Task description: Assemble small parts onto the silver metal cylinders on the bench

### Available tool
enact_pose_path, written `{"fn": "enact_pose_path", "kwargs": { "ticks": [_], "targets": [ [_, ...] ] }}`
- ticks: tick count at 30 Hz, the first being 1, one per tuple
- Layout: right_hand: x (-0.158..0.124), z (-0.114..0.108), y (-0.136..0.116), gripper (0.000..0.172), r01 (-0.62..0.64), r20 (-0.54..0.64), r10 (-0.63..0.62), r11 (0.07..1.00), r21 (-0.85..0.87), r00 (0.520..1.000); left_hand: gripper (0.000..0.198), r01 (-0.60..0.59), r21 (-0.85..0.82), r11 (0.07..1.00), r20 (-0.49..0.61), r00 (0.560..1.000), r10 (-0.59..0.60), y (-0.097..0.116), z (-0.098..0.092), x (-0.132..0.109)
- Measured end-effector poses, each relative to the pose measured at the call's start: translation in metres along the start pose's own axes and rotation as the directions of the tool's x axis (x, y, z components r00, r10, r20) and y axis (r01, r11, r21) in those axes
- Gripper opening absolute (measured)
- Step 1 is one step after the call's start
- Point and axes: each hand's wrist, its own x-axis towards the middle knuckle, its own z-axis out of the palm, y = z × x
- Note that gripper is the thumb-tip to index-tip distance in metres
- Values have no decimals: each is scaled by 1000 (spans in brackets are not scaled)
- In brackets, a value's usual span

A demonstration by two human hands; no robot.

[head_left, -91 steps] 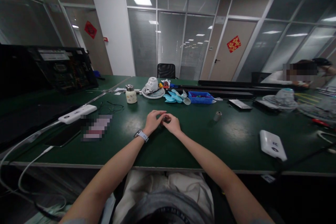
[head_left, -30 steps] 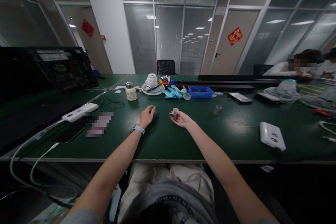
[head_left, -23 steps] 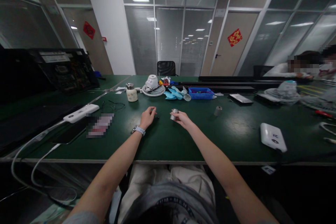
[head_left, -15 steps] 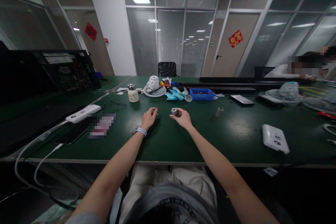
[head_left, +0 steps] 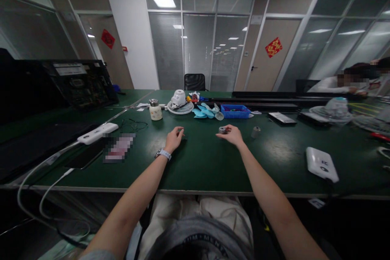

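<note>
Grey lettered short-sleeved top (head_left: 195, 224), cream trousers (head_left: 227, 209), pale-strapped wristwatch (head_left: 163, 154)

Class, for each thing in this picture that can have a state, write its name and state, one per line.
Right hand: closed on a metal cylinder
Held cylinder: upright
Left hand: fingers bent; cannot tell if holding anything
Second metal cylinder: standing on the table
Bottle: upright, lid on
Blue tray: holding small items
Right-hand door: shut
</note>
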Motion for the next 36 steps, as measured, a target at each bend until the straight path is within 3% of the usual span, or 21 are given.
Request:
{"fn": "enact_pose_path", "kwargs": {
  "ticks": [4,8,11,14,17,19,21,22,24,25,27,29,32,36],
  "targets": [
    [12,-55,36,44,-233,-181,189,936,-265,965,32,-8,3,1000,-2,1000,8,0,1,0],
    [14,-90,61,33,-496,-376,360,782,-378,854,32,-20,1,1000,12,1000,20,-3,3,1],
    [14,-102,73,31,-584,-465,406,732,-350,787,32,-19,-4,1000,15,1000,19,-5,3,1],
    [10,-107,74,36,-616,-451,461,730,-296,764,32,-6,5,1000,17,1000,6,-5,3,1],
    [0,-103,50,59,-643,-469,486,718,-266,737,30,24,25,999,-25,999,-24,-4,2,1],
    [-9,-90,19,72,-569,-571,333,765,-302,751,30,85,51,995,-94,992,-80,-5,0,3],
    [-18,-63,-18,66,-362,-590,81,853,-376,803,31,175,67,982,-165,973,-162,-7,-2,4],
    [-22,-45,-36,55,-205,-518,-26,901,-384,855,32,215,68,974,-194,961,-199,-8,-3,5],
    [-27,-2,-65,33,82,-237,-148,961,-266,960,39,270,69,960,-226,942,-249,-8,-6,6],
    [-28,21,-76,25,163,-81,-177,975,-154,981,45,286,73,955,-230,937,-263,-8,-7,6],
    [-28,65,-86,21,195,169,-191,981,-3,967,59,301,85,950,-215,936,-277,-7,-9,5],
    [-25,99,-87,24,159,277,-158,987,18,948,67,313,86,946,-194,937,-292,-5,-10,3],
    [-20,130,-80,24,111,279,-104,994,-9,955,68,303,76,950,-193,939,-284,-4,-9,3],
    [-19,143,-74,16,119,271,-90,988,-94,958,66,289,77,954,-205,941,-269,-8,-6,6]
  ]
}}
